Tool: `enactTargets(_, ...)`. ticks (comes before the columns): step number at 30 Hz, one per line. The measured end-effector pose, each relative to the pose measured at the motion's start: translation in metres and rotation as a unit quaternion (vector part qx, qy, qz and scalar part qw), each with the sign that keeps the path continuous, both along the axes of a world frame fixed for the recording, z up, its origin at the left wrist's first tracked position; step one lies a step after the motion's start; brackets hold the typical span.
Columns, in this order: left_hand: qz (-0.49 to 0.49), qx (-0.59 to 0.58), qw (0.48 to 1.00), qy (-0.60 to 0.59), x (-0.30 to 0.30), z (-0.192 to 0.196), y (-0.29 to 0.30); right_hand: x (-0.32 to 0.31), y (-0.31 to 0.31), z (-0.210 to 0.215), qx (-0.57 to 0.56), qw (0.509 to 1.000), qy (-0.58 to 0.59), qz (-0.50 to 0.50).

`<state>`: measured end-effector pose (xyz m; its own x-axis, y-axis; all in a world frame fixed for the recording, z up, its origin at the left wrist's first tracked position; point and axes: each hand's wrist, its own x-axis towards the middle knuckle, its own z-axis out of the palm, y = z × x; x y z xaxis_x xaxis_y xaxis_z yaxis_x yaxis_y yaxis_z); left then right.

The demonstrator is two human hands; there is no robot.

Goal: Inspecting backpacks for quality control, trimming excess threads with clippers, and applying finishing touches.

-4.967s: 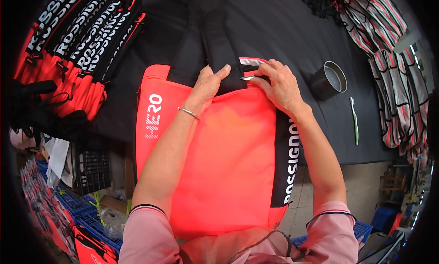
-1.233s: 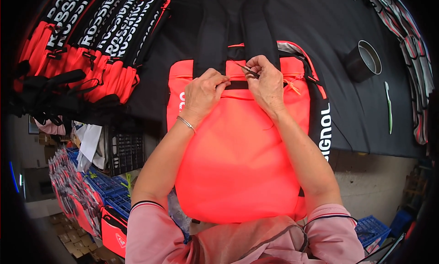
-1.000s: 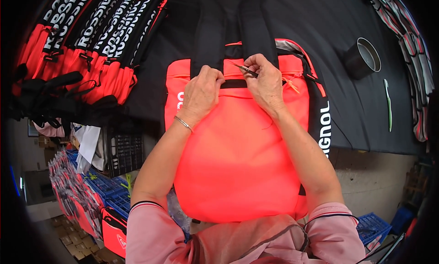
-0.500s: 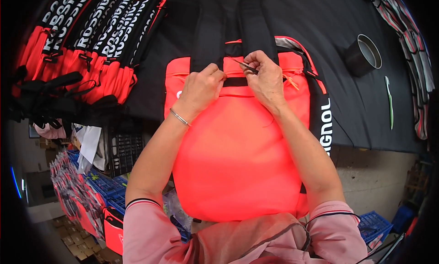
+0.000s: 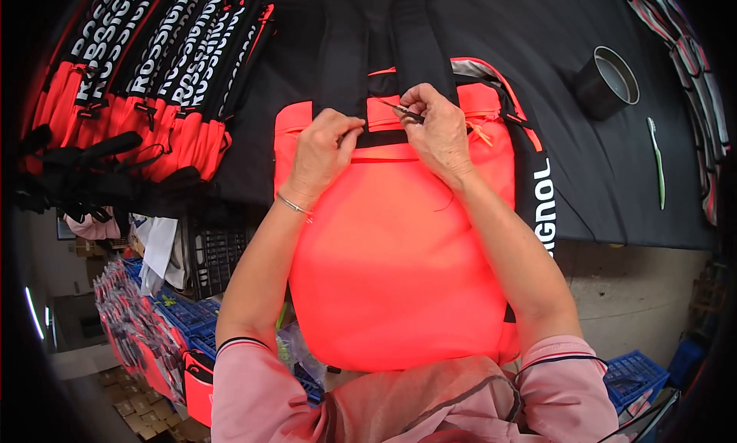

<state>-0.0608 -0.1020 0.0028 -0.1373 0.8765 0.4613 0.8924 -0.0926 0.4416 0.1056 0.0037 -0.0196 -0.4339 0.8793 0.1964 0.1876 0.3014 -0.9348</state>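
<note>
A bright coral-red backpack [image 5: 391,266] lies in front of me, its black shoulder straps [image 5: 342,63] stretching away across the black cloth. My left hand [image 5: 326,151] is closed in a pinch at the bag's top, by the foot of the left strap; what its fingertips hold is too small to make out. In my right hand [image 5: 437,128] are small dark thread snips [image 5: 404,111], their tips pointing left over the top panel between the straps. A short orange cord [image 5: 481,133] sticks out beside that hand. One loose dark thread [image 5: 445,207] lies on the red fabric.
Several red-and-black bags [image 5: 173,82] are stacked at the far left. On the black-covered table [image 5: 537,28] at right are a dark metal cup [image 5: 608,82] and a green-white toothbrush [image 5: 657,163]. Grey-and-red strips [image 5: 691,82] line the right edge. Blue crates [image 5: 633,378] stand below.
My left hand has shifted slightly left and down, its fingers further from the right hand. My right hand still holds the snips, a little further left. The whole view has shifted slightly.
</note>
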Motion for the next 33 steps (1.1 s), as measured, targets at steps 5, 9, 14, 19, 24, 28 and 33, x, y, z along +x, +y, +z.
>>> enactTargets(5, -0.063, -0.085, 0.989, 0.103, 0.003, 0.010, 0.006, -0.001, -0.002, 0.002, 0.005, 1.000, -0.003, -0.004)
enactTargets(9, -0.061, -0.177, 0.969, 0.161, 0.003, 0.013, 0.019, -0.003, -0.001, -0.002, 0.033, 0.999, 0.009, -0.001)
enactTargets(14, -0.060, -0.217, 0.960, 0.169, 0.002, 0.007, 0.022, -0.001, 0.000, -0.003, 0.046, 0.999, 0.012, -0.004)
enactTargets(19, 0.085, 0.028, 0.992, 0.093, -0.016, -0.007, -0.001, -0.002, 0.001, 0.002, -0.036, 0.998, 0.060, 0.001)
enactTargets(24, 0.047, -0.047, 0.996, -0.060, 0.003, 0.012, -0.007, 0.001, 0.003, 0.005, -0.065, 0.996, 0.056, -0.011)
enactTargets(28, -0.001, -0.132, 0.991, -0.010, 0.005, 0.013, 0.002, 0.000, 0.003, 0.006, -0.067, 0.997, 0.045, -0.017)
enactTargets(33, 0.027, -0.107, 0.992, 0.059, 0.010, 0.001, 0.006, -0.001, 0.002, 0.008, -0.061, 0.997, 0.043, -0.010)
